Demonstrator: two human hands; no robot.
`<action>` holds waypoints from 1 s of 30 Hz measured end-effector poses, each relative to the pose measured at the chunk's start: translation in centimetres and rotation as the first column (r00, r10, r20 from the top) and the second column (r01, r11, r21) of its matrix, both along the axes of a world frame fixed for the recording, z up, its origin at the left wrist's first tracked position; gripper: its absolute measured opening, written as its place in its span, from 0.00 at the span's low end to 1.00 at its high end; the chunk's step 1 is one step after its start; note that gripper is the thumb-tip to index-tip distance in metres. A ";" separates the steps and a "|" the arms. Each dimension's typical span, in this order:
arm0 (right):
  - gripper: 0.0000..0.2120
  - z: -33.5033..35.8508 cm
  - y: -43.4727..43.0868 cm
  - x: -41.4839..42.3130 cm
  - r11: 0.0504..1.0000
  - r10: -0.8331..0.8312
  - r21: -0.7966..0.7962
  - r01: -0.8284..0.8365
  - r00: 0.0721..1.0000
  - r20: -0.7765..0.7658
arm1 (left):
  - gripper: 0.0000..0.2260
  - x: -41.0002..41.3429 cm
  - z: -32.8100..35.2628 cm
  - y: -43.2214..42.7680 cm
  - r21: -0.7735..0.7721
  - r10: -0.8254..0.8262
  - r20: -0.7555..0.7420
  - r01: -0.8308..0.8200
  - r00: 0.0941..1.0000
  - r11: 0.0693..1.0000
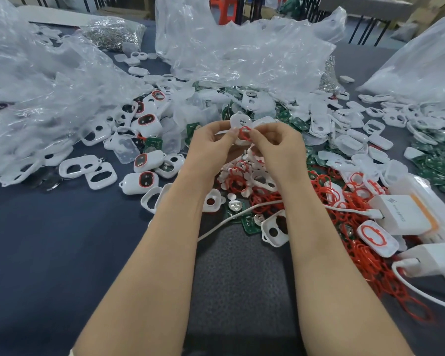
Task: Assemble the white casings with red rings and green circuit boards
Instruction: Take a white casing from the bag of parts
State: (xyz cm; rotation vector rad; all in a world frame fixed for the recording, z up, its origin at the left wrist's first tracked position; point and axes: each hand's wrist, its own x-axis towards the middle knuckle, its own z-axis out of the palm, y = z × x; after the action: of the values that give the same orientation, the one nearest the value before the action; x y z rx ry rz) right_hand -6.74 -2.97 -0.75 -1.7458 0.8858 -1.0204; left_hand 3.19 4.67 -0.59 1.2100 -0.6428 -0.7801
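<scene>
Clear bags [242, 55] crowd the far side of the dark bench [49, 240], with green boards [439, 163] and a tangle of spare rings [365, 265] strewn nearer. Above the heap, at the centre, the casing [240, 121] is held with its long axis running up and away from the person. It is white and rounded, with a hole near its top end. A thin red ring [244, 132] lies across its lower face. With curled fingers, the left hand [211, 143] grips the casing, and the right hand [276, 143] pinches the ring.

Both forearms are bare (perhaps a pale sleeve edge at the left elbow), likewise the left hand [208, 143] and right hand [277, 146].
</scene>
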 end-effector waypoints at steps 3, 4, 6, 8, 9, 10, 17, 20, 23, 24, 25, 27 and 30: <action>0.06 -0.1 0.1 0.2 0.974 -0.085 -0.214 0.068 0.994 -0.073 | 0.05 -0.1 0.0 -0.1 0.007 0.035 0.069 -0.036 0.997 0.999; 0.05 -0.1 0.0 0.2 0.966 -0.087 -0.250 0.062 0.992 -0.090 | 0.05 -0.1 0.0 -0.1 0.019 0.043 0.100 -0.045 0.994 0.999; 0.04 -0.1 -0.2 0.1 0.956 -0.080 -0.289 0.043 0.990 -0.119 | 0.04 0.0 -0.1 -0.1 0.046 0.052 0.157 -0.060 0.986 0.997; 0.05 -0.1 -0.3 0.0 0.952 -0.070 -0.304 0.024 0.988 -0.141 | 0.05 -0.1 0.0 -0.1 0.059 0.047 0.180 -0.058 0.983 0.997; 0.05 -0.1 -0.4 0.0 0.949 -0.070 -0.314 0.017 0.985 -0.157 | 0.05 -0.1 0.0 -0.1 0.062 0.041 0.184 -0.054 0.982 0.997; 0.04 -0.1 -0.4 0.0 0.946 -0.072 -0.323 0.013 0.983 -0.172 | 0.06 -0.1 0.1 -0.1 0.064 0.035 0.192 -0.048 0.981 0.997; 0.04 -0.2 -0.5 -0.2 0.940 -0.067 -0.340 -0.007 0.977 -0.204 | 0.06 -0.3 0.2 0.0 0.092 0.001 0.267 -0.026 0.964 0.995; 0.05 -0.2 -0.6 -0.3 0.942 -0.056 -0.336 -0.019 0.975 -0.213 | 0.05 -0.2 0.1 -0.1 0.115 -0.001 0.274 -0.032 0.962 0.993; 0.05 -0.2 -0.6 -0.4 0.947 -0.037 -0.321 -0.034 0.976 -0.214 | 0.05 -0.2 0.1 -0.1 0.135 0.002 0.273 -0.040 0.962 0.990; 0.05 -0.1 -0.6 -0.5 0.948 -0.031 -0.316 -0.039 0.976 -0.214 | 0.05 -0.2 0.1 -0.1 0.140 0.003 0.283 -0.045 0.959 0.989; 0.05 -0.1 -0.6 -0.5 0.950 -0.025 -0.310 -0.044 0.976 -0.216 | 0.05 -0.1 0.1 -0.1 0.146 0.004 0.296 -0.049 0.955 0.988; 0.06 -0.1 -0.6 -0.6 0.954 -0.014 -0.295 -0.052 0.976 -0.216 | 0.05 -0.1 0.1 -0.1 0.157 0.001 0.321 -0.055 0.947 0.986; 0.07 0.0 -0.6 -0.7 0.957 -0.002 -0.285 -0.061 0.977 -0.215 | 0.07 -0.1 0.1 -0.1 0.176 -0.003 0.377 -0.068 0.926 0.982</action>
State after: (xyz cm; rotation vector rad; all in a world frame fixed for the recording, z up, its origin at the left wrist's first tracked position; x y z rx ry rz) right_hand -7.48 -3.60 -0.79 -2.1422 0.8714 -0.9951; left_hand 3.10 4.53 -0.49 1.5597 -0.8745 -0.5916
